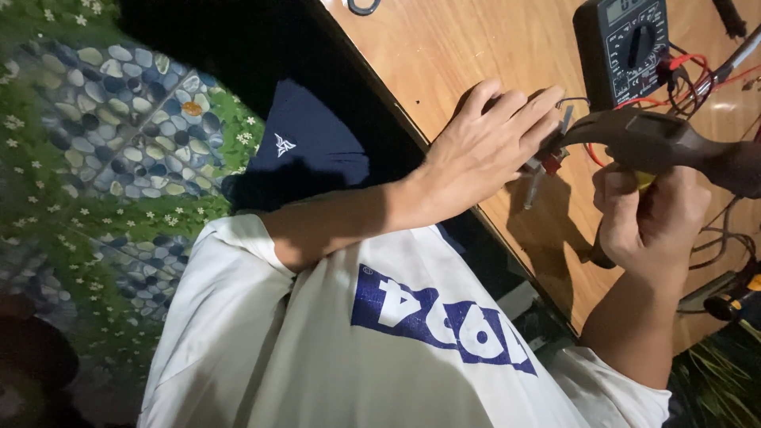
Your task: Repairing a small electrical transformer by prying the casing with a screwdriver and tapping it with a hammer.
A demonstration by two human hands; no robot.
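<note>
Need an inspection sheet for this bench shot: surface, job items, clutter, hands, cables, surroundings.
Surface: wooden table, bare grain, strong shadows.
Job's things: small red part with metal leads under the left hand's fingertips; brown pliers-like tool, nose pointing at that part.
Clutter: black multimeter at the far edge; dark ring at the top edge; black-and-yellow tool at the right.
Hands: left hand flat on the table, fingers on the part; right hand closed around a yellow handle, grip shut.
Cables: red and black leads tangled beside the multimeter; darker cables near the right hand.
Surroundings: pebble-and-grass patterned floor; person's white shirt.
</note>
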